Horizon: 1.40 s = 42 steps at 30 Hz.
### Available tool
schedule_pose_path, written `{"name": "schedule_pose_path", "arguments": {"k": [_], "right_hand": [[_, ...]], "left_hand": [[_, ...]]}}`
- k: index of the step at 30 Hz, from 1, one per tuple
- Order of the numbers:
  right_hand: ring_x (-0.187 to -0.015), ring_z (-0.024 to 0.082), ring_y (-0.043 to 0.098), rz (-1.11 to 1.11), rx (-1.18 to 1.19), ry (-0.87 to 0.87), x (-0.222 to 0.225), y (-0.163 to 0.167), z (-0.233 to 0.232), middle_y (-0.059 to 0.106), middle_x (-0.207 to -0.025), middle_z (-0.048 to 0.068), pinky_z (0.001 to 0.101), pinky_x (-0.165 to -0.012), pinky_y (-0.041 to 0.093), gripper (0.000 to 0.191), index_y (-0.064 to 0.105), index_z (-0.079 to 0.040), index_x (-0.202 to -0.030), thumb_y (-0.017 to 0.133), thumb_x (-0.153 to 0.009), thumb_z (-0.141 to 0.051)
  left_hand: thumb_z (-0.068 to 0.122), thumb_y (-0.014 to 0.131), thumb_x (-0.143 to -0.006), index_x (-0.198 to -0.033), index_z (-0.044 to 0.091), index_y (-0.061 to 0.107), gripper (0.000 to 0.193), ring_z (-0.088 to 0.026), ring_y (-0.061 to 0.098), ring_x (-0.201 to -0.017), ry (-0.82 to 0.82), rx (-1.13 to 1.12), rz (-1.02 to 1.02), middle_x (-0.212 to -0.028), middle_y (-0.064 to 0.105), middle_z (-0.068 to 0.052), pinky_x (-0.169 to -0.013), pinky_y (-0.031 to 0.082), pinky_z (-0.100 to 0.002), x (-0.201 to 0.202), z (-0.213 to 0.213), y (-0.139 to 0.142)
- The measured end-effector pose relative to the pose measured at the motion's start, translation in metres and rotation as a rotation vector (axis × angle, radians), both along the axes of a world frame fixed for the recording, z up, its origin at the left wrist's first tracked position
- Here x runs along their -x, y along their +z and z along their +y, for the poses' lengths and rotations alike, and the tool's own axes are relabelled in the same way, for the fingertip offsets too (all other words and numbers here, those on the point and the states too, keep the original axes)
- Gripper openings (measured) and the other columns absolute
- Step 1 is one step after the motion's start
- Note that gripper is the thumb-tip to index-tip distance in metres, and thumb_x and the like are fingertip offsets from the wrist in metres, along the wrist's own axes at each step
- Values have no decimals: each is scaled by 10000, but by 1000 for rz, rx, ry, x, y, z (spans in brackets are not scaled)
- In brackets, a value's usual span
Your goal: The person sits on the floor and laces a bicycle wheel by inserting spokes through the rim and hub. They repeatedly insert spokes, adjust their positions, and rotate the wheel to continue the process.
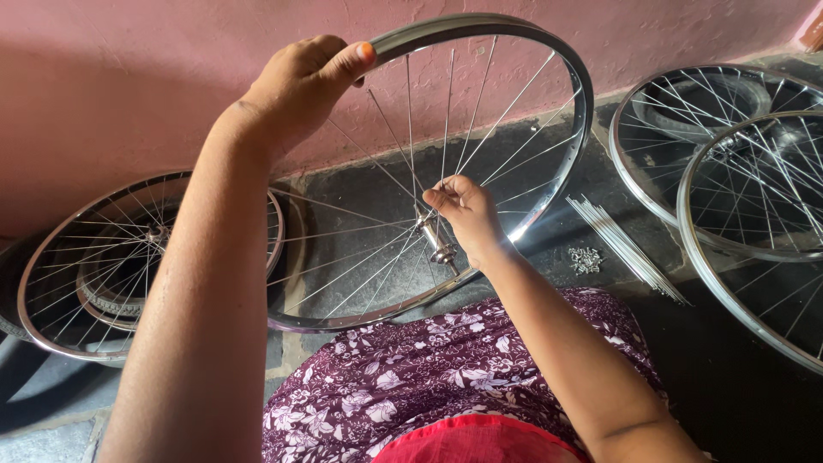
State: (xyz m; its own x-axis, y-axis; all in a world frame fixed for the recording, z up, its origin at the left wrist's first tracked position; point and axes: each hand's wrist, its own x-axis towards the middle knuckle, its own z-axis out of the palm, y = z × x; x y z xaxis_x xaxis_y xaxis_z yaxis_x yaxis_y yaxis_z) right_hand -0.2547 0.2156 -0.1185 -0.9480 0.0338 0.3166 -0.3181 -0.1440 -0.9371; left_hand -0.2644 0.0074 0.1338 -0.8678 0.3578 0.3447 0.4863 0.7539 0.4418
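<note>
Head view: a bicycle wheel (446, 171) stands tilted in the middle of the frame, its lower edge resting near the person's lap, which is covered by a purple flowered cloth (429, 377). The left hand (300, 86), at the upper middle of the frame, is clenched over the top of the rim (480, 24) and steadies the wheel. The right hand (463, 210), at the centre, pinches a thin spoke (446, 111) between thumb and fingertips just above the hub (433, 236), so this grip is closed on the spoke.

The step in hand looks like lacing or seating a spoke at the hub end, with many spokes already running to the rim. The next move would seem to call for a fine, steady pinch to guide the spoke end, while the other hand keeps the rim from turning.

On the dark floor (549, 231) at the right centre lie a bundle of loose spokes (621, 244) and, just beside it, a small heap of nipples (585, 259). Two more wheels (737, 171) overlap at the right edge, and another wheel (111, 257) lies at the left, against the pink wall (129, 77).
</note>
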Motion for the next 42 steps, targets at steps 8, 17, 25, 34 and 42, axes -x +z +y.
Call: {"name": "schedule_pose_path", "arguments": {"k": [8,17,25,34,42], "right_hand": [[-788,54,578,-35,13,19,1,1,1,654,-826,-38,230,-746,487,194,692,-67,-946,787,-912,-232],[-801,52,593,13,-13,50,-8,2,2,655,-843,-39,229,-748,502,146,680,-57,-963,755,-922,-174],[-918,141,758,248,-341,0,-32,-1,13,772,-993,67,256,-784,596,153,707,-40,-1120,623,-993,-60],[-929,205,756,583,-621,-204,-48,-8,15,754,-1034,110,281,-817,632,195,688,-16,-1157,624,-973,0],[-867,268,737,606,-678,-366,-48,4,7,723,-952,123,362,-741,597,126,651,-16,-1054,606,-948,35]], "left_hand": [[796,432,-904,-1092,89,721,787,-237,633,-910,28,-1,-25,-912,679,-110,-786,514,-426,1,2,1],[660,548,-933,-1192,113,723,630,-196,628,-1092,-42,-152,-122,-1103,740,-65,-947,477,-395,-8,4,6],[536,624,-944,-1138,114,748,481,-114,524,-772,-6,-216,-293,-809,600,16,-702,443,-293,-16,7,15],[500,634,-946,-1094,108,734,431,-134,544,-800,155,-226,-327,-821,631,-6,-734,449,-314,-36,11,16],[421,661,-965,-932,91,677,332,-137,467,-700,200,-392,-258,-746,550,7,-652,408,-320,-51,-4,-13]]}}
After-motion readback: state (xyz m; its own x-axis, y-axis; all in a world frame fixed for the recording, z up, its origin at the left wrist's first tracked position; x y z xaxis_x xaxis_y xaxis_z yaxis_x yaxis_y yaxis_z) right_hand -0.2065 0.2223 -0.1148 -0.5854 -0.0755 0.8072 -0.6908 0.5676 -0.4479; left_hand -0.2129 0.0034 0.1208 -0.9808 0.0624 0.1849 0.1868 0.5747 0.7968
